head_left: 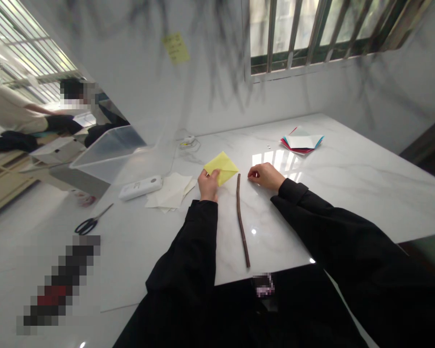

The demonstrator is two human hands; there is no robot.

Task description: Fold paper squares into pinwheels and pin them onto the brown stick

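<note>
My left hand is closed on the near corner of a folded yellow paper that lies on the white marble table. A thin brown stick lies on the table between my hands, running from near the paper toward the table's front edge. To the right of the stick's far end, my right hand rests on the table with its fingers curled under; I cannot see anything in it. Both arms wear black sleeves.
Sheets of white paper and a white device lie to the left. Black scissors lie further left. A stack of coloured papers sits at the far right. A clear plastic bin stands at the left. People sit beyond it.
</note>
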